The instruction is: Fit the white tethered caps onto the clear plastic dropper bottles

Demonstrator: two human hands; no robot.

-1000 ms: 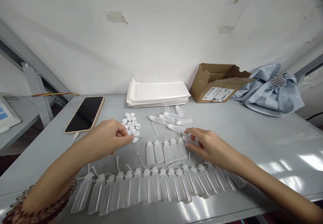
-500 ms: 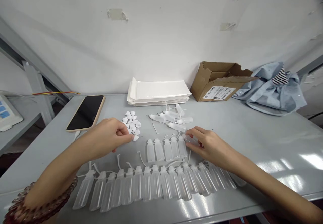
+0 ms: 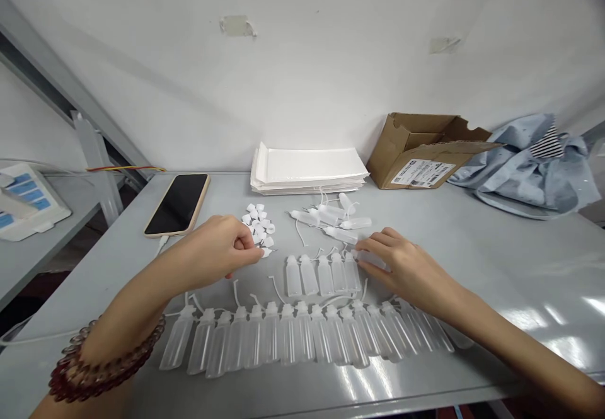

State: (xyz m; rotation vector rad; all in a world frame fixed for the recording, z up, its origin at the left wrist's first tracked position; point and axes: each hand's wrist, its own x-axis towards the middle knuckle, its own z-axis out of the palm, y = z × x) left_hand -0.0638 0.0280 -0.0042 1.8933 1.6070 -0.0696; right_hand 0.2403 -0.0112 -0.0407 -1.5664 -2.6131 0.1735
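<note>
My left hand (image 3: 227,249) is closed in a pinch on a small white needle-tip cap (image 3: 267,252), its thin metal needle pointing right. That cap is at the near edge of a pile of white caps (image 3: 258,223). My right hand (image 3: 401,264) curves its fingers and thumb around a small translucent squeeze bottle (image 3: 371,258), partly hidden beneath them. This bottle lies at the right end of a short row of small bottles (image 3: 324,275). Behind the row, several needle-tipped small bottles (image 3: 341,235) lie loosely together.
A long row of larger clear bottles (image 3: 288,337) with strap tails lies nearest me. At the back are a stack of white envelopes (image 3: 309,167), an open cardboard box (image 3: 420,154) and light-blue cloth (image 3: 515,173). A phone (image 3: 177,203) with a cable lies left.
The whole view has shifted slightly, so things appear farther right. My right hand's fingers look a little flatter over the small bottle. My left hand keeps its pinch.
</note>
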